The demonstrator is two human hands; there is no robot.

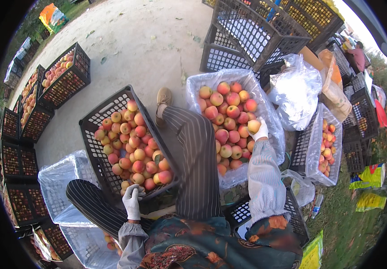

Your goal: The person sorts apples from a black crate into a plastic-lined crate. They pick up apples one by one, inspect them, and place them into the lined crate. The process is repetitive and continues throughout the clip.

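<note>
Red and yellow apples (136, 144) lie in a black plastic crate (96, 158) before me. My left hand (133, 201), in a white glove, is at that crate's near edge with its fingers curled; whether they hold anything is hidden. My right hand (260, 130), also gloved in white, grips a yellowish apple (254, 126). It is over the right part of a second crate, lined with a clear plastic bag (271, 111) and holding many more apples (225, 150).
Several stacked crates of apples (18, 161) line the left. Lined crates (67, 181) stand at lower left. Empty black crates (244, 40) are piled at the upper right, beside a bundle of clear plastic (296, 90). A person (357, 57) is farther off at right.
</note>
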